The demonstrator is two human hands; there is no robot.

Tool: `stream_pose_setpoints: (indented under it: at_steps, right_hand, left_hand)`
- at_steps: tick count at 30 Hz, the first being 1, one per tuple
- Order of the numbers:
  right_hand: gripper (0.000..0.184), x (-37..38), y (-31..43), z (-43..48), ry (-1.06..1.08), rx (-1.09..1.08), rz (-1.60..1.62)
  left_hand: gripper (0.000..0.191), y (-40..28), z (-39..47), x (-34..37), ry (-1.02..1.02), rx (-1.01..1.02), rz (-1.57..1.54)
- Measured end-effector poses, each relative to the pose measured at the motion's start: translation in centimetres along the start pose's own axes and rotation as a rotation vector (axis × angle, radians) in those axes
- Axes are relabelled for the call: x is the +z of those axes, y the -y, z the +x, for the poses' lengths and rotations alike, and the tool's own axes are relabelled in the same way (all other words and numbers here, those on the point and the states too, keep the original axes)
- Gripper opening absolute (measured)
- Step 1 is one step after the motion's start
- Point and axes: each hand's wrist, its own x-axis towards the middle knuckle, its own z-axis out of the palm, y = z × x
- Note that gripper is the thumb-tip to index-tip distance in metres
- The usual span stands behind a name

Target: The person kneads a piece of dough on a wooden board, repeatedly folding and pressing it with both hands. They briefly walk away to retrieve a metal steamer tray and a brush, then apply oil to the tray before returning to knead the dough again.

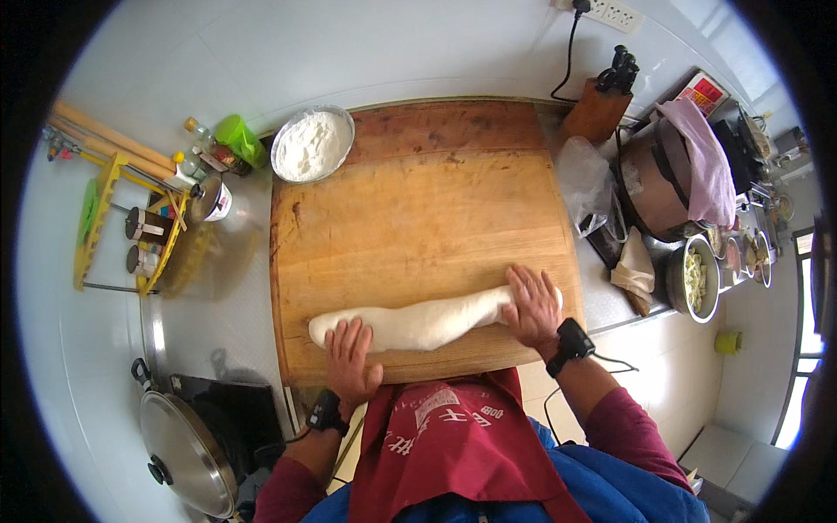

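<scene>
A long, thick roll of pale dough [425,321] lies crosswise near the front of a wooden board [418,216]. Its left end is rounded, and it narrows towards the right. My left hand [352,363] rests with its fingers on the dough near that left end, the thumb over the board. Flat across the narrower right part lies my right hand [533,307], fingers spread, hiding some of the dough; the tip shows beyond it. Neither hand is closed around the roll. A metal bowl of white flour [312,145] stands at the board's back left corner.
On the right are a knife block [598,108], a plastic bag [584,175], a large cooker [657,176] with a lilac cloth [696,157], and a bowl of chopped vegetables [696,278]. On the left stand a yellow rack [98,225] and a lidded pan [186,454].
</scene>
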Motion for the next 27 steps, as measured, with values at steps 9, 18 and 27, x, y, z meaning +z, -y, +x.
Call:
stream_pose_setpoints:
  at_steps: [9, 18, 27]
  right_hand:
    - [0.052, 0.6, -2.1, 6.3, -0.06, 0.146, -0.018]
    - [0.057, -3.4, -3.9, -0.8, -0.006, 0.318, 0.21]
    - [0.06, -2.9, -4.1, -1.0, 0.041, 0.458, 0.241]
  left_hand:
    - [0.04, 4.6, 12.2, 1.5, 0.036, -0.335, 0.002]
    - [0.082, 7.1, 8.4, -5.6, 0.265, -0.497, -0.097]
    - [0.054, 5.1, 11.6, -8.4, 0.525, -0.74, -0.039]
